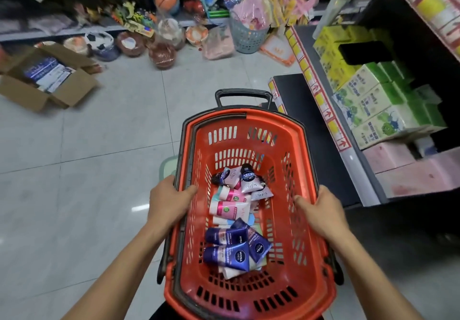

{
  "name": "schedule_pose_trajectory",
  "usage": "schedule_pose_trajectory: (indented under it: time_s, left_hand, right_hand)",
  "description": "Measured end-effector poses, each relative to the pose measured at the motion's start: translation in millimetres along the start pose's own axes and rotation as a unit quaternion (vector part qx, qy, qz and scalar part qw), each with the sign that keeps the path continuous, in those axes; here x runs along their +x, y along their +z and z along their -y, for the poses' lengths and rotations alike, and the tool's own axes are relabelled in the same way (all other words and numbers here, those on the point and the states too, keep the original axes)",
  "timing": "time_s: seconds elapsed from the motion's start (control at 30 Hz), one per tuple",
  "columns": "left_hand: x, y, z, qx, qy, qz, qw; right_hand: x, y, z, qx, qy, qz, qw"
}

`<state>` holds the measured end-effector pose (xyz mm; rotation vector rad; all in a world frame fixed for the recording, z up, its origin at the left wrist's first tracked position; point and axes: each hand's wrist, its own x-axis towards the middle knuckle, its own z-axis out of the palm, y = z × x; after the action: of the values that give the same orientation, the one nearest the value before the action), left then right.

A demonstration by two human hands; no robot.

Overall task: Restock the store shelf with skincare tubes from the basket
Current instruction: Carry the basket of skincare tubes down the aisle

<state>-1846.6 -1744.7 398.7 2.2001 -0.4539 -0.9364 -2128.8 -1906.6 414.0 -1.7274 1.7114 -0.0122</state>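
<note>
An orange plastic basket (293,145) with a black handle is held in front of me above the floor. My left hand (168,201) grips its left rim and my right hand (321,210) grips its right rim. In the bottom lie several skincare tubes: dark blue ones (227,256) nearest me, pink-and-white ones (227,207) in the middle, white and dark ones (249,179) at the far end. The store shelf (321,100) with red-and-yellow price strips runs along the right.
Green and pink boxed goods (375,110) fill the right shelf. An open cardboard box (47,80) sits on the tiled floor at left. Balls, a grey basket (249,38) and packaged toys line the far shelf's foot.
</note>
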Motion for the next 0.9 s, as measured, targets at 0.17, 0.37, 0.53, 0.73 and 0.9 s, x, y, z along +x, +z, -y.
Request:
schedule_pose_trajectory:
  time_s: [0.17,0.37,0.53,0.73,0.9]
  left_hand:
    - [17,17,-18,-0.001,-0.018,-0.012,1.000]
    - [40,47,-56,0.011,-0.040,-0.033,0.999]
    - [62,75,-62,0.015,-0.062,-0.046,0.997]
    - [102,105,-35,0.006,-0.089,-0.028,0.996]
    - [161,129,-8,-0.029,-0.110,0.020,0.993]
  right_hand:
    - [34,-9,4,0.015,0.004,0.031,0.999]
    - [90,-31,-3,0.070,0.004,0.076,0.995]
    - [141,-26,-13,0.093,0.020,0.091,0.991]
    - [181,22,-13,0.090,0.072,0.053,0.992]
    - [227,70,-15,0.109,0.101,0.047,0.988]
